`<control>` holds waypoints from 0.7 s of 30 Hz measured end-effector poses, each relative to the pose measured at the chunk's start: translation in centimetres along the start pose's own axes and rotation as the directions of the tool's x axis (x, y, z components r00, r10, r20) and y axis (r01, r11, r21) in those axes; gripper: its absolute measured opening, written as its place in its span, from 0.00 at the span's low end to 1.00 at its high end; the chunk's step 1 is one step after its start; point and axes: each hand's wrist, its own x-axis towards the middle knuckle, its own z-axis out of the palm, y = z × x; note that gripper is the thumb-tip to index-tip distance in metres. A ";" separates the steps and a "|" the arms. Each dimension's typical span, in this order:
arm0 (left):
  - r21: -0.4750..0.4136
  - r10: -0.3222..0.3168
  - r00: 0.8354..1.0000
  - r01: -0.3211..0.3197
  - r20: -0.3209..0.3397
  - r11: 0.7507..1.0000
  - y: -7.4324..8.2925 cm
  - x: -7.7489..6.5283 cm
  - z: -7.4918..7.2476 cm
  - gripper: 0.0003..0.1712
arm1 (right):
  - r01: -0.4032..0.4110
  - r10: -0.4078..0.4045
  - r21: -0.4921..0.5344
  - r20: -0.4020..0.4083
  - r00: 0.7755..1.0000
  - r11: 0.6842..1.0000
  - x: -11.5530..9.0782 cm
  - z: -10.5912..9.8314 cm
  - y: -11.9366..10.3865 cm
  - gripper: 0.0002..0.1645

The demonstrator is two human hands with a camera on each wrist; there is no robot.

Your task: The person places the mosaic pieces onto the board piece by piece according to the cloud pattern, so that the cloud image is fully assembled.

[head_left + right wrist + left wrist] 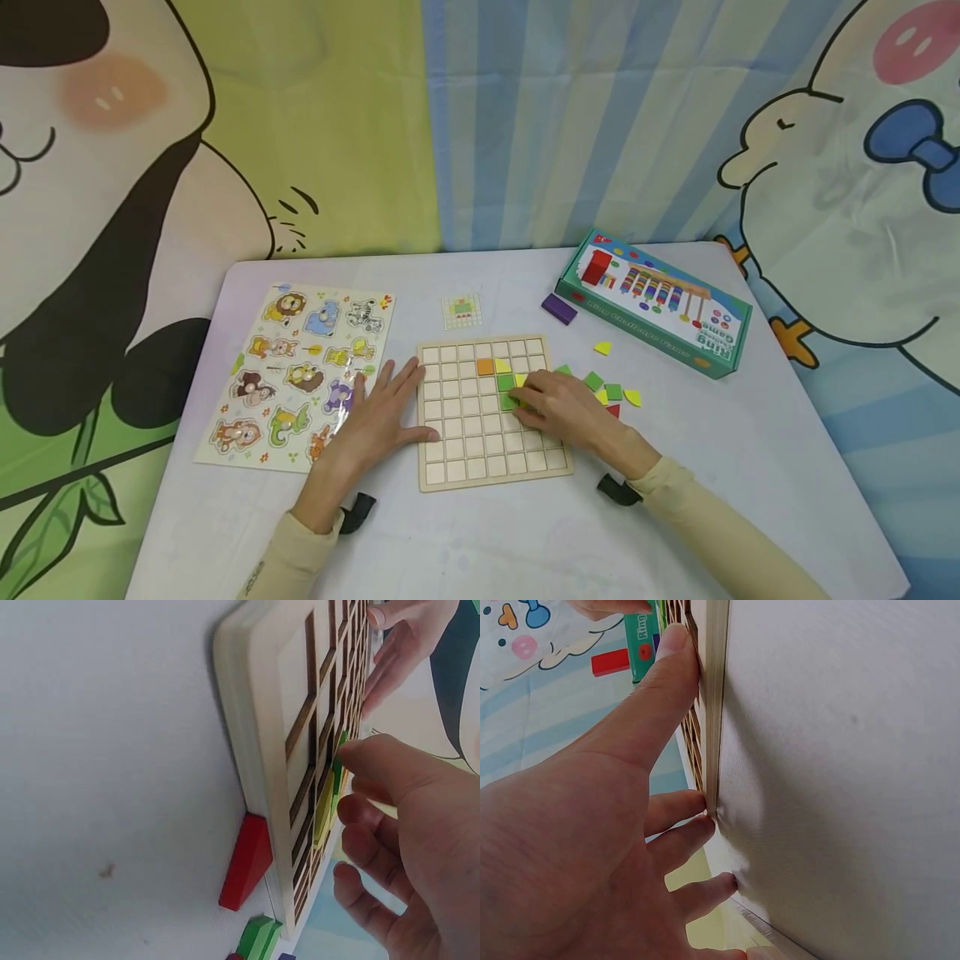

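Currently, wooden board [455,449] lies on white table [480,550]. Left hand [377,421]: fingers spread, thumb at board's left edge. Right hand [564,408]: fingers bent beside green tiles [506,382] on board; cannot tell whether pinching.

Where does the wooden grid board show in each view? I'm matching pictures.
Head: wooden grid board, lower middle.
Left wrist: wooden grid board, nearly edge-on, upper middle.
Right wrist: wooden grid board, slanting from top middle to lower middle.
Shared landmark: the left hand, in all three views.
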 end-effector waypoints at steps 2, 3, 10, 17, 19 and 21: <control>-0.001 0.000 1.000 0.000 0.000 1.000 0.0 0.0 0.0 0.64 | 0.038 -0.038 0.008 -0.016 0.999 0.999 0.0 0.2 -0.1 0.16; -0.002 0.000 1.000 0.000 0.001 1.000 0.0 0.0 0.0 0.64 | 0.054 -0.054 0.013 -0.022 0.998 0.998 0.0 0.3 -0.1 0.16; 0.002 0.003 1.000 -0.003 0.001 1.000 0.0 -0.1 0.0 0.64 | 0.082 -0.082 0.008 -0.036 0.996 0.997 -0.2 0.6 -0.1 0.13; -0.004 -0.001 1.000 0.001 0.005 1.000 0.0 -0.2 0.0 0.64 | 0.057 -0.055 0.028 -0.060 0.997 0.998 -0.7 -0.2 0.3 0.14; -0.004 0.000 1.000 0.000 0.004 1.000 0.0 -0.2 -0.1 0.64 | 0.068 -0.066 0.028 -0.073 0.995 0.997 -0.8 -0.3 0.3 0.13; -0.004 0.000 1.000 0.000 0.003 1.000 0.0 -0.1 0.0 0.64 | 0.085 -0.084 0.018 -0.074 0.994 0.996 -0.9 -0.3 0.3 0.12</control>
